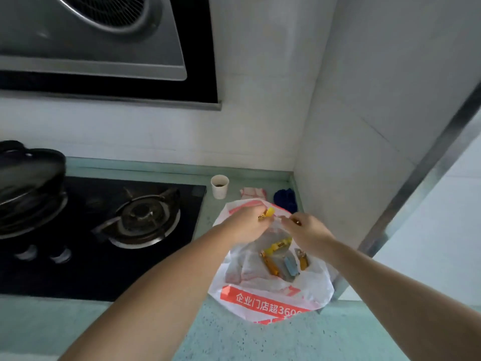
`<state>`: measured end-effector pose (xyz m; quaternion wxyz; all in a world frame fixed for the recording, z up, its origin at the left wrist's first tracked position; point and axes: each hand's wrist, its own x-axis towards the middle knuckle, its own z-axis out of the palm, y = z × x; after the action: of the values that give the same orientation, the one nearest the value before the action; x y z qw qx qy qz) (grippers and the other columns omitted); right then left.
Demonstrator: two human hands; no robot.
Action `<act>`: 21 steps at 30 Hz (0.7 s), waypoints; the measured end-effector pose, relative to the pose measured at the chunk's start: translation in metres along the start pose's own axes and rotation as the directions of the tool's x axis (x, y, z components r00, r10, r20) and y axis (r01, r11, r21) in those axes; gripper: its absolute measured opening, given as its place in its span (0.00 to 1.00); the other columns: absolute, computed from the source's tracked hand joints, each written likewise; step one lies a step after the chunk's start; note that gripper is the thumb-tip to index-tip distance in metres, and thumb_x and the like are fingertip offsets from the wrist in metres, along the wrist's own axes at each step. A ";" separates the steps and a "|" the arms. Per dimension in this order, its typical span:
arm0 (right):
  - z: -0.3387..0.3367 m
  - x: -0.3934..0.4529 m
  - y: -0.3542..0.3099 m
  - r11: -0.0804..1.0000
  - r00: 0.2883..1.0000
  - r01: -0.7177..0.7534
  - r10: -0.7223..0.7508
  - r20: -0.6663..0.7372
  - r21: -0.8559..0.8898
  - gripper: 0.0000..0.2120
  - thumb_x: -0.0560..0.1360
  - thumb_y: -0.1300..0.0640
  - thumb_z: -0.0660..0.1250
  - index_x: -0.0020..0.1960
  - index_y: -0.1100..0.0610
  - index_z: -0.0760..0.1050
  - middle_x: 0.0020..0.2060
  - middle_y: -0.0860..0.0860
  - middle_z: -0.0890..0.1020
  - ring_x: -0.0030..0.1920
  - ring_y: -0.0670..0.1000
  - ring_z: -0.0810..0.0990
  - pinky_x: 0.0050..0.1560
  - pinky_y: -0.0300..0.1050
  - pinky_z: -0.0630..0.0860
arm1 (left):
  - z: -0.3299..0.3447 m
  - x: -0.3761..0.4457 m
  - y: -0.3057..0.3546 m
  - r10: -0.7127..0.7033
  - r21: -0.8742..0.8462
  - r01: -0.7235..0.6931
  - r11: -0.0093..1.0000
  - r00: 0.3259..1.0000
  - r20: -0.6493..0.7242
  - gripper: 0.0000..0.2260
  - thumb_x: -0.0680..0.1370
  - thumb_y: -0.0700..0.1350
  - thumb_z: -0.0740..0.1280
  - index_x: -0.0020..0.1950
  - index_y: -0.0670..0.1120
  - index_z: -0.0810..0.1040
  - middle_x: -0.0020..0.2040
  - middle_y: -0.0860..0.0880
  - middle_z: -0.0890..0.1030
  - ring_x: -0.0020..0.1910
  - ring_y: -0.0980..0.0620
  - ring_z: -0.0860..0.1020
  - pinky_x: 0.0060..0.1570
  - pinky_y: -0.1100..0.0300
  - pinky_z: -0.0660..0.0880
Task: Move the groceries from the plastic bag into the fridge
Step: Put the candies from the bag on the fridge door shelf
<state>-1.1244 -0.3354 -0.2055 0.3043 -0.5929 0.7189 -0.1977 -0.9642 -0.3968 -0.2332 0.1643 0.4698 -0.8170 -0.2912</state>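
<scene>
Groceries lie loose in the plastic bag (270, 290), which sits on the pale green bench (234, 340) at its right end, close to the wall corner and beside the gas hob (104, 230). The bag's mouth is spread wide, I judge so the small packets can be seen and picked out one at a time. Inside I count four stick-shaped packets — one yellow (279, 246), two orange (270, 264), one pale blue (290, 265) — though more may hide under the folds.

The left hand (247, 225) curls round a fifth, yellow packet (268, 213), lifted at the bag's far rim. The right hand (304, 229) is beside it, fingers curled at the plastic edge; whether it pinches the bag or a small item I cannot tell. No fridge is in view.

Behind the bag stand one white paper cup (220, 186), one red-and-white cloth (253, 194) and one dark blue cloth (286, 200). The hob carries two burners, one under a dark wok (28, 175), with an extractor hood (91, 35) above.
</scene>
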 end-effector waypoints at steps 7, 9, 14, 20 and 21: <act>-0.003 -0.078 -0.039 0.968 0.988 0.153 -0.157 0.005 0.201 0.23 0.79 0.37 0.52 0.48 0.52 0.79 0.37 0.48 0.79 0.37 0.50 0.76 0.40 0.45 0.72 | -0.047 -0.137 0.056 -0.290 -0.085 0.279 0.957 0.940 -0.178 0.16 0.83 0.54 0.53 0.47 0.46 0.73 0.44 0.45 0.79 0.42 0.46 0.76 0.43 0.54 0.72; 0.001 -0.107 -0.057 0.961 0.968 0.214 -0.232 0.091 0.176 0.21 0.81 0.41 0.52 0.54 0.54 0.77 0.43 0.51 0.79 0.40 0.52 0.77 0.40 0.44 0.72 | -0.059 -0.181 0.064 -0.360 -0.079 0.351 0.933 0.902 -0.241 0.17 0.82 0.56 0.53 0.45 0.46 0.72 0.40 0.47 0.77 0.39 0.48 0.75 0.42 0.52 0.71; 0.023 -0.163 -0.122 0.905 0.890 0.315 -0.386 0.241 0.287 0.14 0.82 0.49 0.56 0.49 0.57 0.76 0.34 0.53 0.74 0.31 0.49 0.69 0.29 0.39 0.64 | -0.101 -0.304 0.080 -0.487 -0.117 0.480 0.869 0.790 -0.372 0.14 0.82 0.54 0.57 0.49 0.43 0.74 0.36 0.49 0.73 0.31 0.52 0.71 0.33 0.59 0.70; 0.089 -0.256 -0.225 0.804 0.735 0.376 -0.562 0.379 0.462 0.16 0.81 0.47 0.57 0.47 0.59 0.75 0.25 0.50 0.67 0.21 0.48 0.59 0.22 0.37 0.53 | -0.144 -0.471 0.084 -0.554 -0.120 0.628 0.769 0.561 -0.616 0.13 0.80 0.53 0.61 0.45 0.44 0.75 0.35 0.50 0.73 0.34 0.50 0.71 0.34 0.58 0.66; 0.102 -0.276 -0.242 0.786 0.695 0.390 -0.593 0.407 0.480 0.16 0.81 0.48 0.57 0.47 0.59 0.75 0.25 0.50 0.67 0.21 0.47 0.59 0.22 0.36 0.53 | -0.150 -0.503 0.085 -0.559 -0.138 0.639 0.757 0.523 -0.644 0.13 0.81 0.53 0.61 0.45 0.44 0.75 0.34 0.50 0.72 0.33 0.51 0.70 0.32 0.59 0.65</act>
<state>-0.8476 -0.1123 -0.0688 0.5298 -0.7309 0.3663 -0.2256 -0.6863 0.0220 -0.0605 0.2990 0.8006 -0.5096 -0.0998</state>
